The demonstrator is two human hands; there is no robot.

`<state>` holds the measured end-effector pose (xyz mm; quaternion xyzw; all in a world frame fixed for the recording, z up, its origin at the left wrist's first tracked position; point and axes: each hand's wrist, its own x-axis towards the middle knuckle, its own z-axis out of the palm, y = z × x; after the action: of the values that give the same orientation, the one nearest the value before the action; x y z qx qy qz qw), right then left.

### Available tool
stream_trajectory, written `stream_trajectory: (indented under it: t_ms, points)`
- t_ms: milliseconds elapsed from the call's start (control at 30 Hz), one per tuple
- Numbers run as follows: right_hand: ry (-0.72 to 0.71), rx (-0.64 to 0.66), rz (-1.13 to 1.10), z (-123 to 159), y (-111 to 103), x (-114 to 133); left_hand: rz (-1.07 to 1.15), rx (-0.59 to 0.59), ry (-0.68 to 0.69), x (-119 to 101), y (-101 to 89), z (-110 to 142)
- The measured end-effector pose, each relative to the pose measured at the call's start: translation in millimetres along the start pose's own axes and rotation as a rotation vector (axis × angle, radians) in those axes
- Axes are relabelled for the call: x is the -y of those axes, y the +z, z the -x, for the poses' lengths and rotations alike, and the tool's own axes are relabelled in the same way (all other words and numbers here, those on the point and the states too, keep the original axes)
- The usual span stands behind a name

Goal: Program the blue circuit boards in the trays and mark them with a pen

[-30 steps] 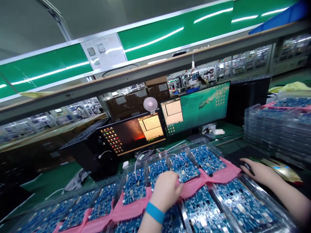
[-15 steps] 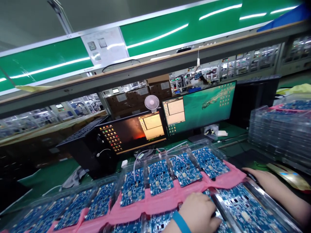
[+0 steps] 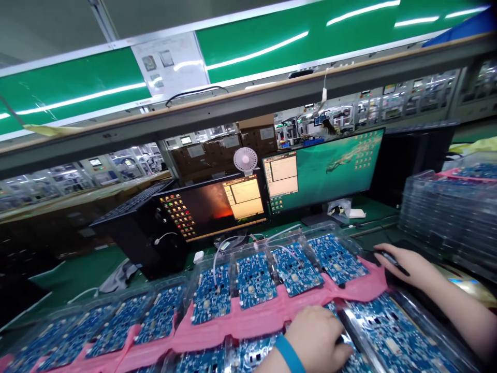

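Observation:
My left hand [image 3: 316, 339], with a blue band at the wrist, rests palm down over the front row of blue circuit boards [image 3: 392, 331]. Its fingers are curled inward, and whatever lies under them is hidden. In my right hand [image 3: 413, 267] is a slim black pen-like tool [image 3: 394, 262], held beyond the right end of a pink strip [image 3: 248, 324]. That strip runs between the front boards and a back row of blue circuit boards [image 3: 297, 269] in clear plastic trays. A thin white cable [image 3: 215, 264] reaches one back board.
Two lit monitors [image 3: 212, 207] stand behind the trays, with a small fan [image 3: 245, 159] above them. A stack of clear trays [image 3: 446, 207] rises at the right. Partly behind my right forearm lies a gold mouse [image 3: 471, 285]. A black computer case [image 3: 135, 238] is at left.
My right hand has moved up and a little left with the black tool, which now shows more plainly. My left hand stays almost in place. The view has shifted slightly.

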<state>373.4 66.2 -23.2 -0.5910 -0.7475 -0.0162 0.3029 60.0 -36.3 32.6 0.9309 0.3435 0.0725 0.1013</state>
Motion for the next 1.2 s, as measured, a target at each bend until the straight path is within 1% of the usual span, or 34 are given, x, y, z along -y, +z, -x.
stream_trajectory:
  t_ms: [67,133,200,233,300,333,367,400,467,533,600,700,800,867,1000,1100,1200]
  points:
    - [0.011,0.07,-0.057,-20,-17,23,0.046,0.004,-0.056,-1,-3.0,0]
    - [0.054,0.056,-0.14,-36,-30,52,0.095,-0.032,-0.148,-2,-6.1,1]
    - [0.145,0.04,-0.286,-45,-37,88,0.153,-0.144,-0.256,-1,-8.9,3]
    - [0.183,0.065,-0.375,-47,-38,108,0.174,-0.228,-0.314,1,-10.2,4]
    - [0.171,0.127,-0.529,-46,-33,147,0.188,-0.401,-0.428,8,-12.6,6]
    - [0.149,0.159,-0.601,-43,-28,166,0.181,-0.466,-0.481,12,-13.8,7]
    - [0.126,0.192,-0.677,-40,-22,183,0.169,-0.505,-0.52,15,-14.9,9]
    - [0.122,0.22,-0.745,-36,-14,197,0.162,-0.516,-0.537,19,-15.9,9]
    - [0.129,0.269,-0.81,-28,4,217,0.171,-0.487,-0.523,24,-17.3,10]
    - [0.165,0.3,-0.829,-22,20,225,0.196,-0.449,-0.5,26,-17.8,10]
    - [0.204,0.328,-0.843,-18,31,224,0.201,-0.423,-0.51,25,-17.6,9]
    - [0.224,0.375,-0.86,-14,37,217,0.171,-0.352,-0.52,22,-16.7,8]
    - [0.214,0.416,-0.872,-11,36,211,0.144,-0.272,-0.527,21,-16.1,6]
    - [0.207,0.453,-0.882,-10,35,211,0.14,-0.242,-0.546,22,-16.3,5]
    - [0.191,0.547,-0.92,-11,31,210,0.141,-0.22,-0.588,23,-17.4,3]
    - [0.148,0.603,-0.95,-13,27,207,0.139,-0.195,-0.624,22,-18.6,1]
    - [0.105,0.657,-0.97,-16,21,202,0.162,-0.189,-0.627,21,-19.9,0]
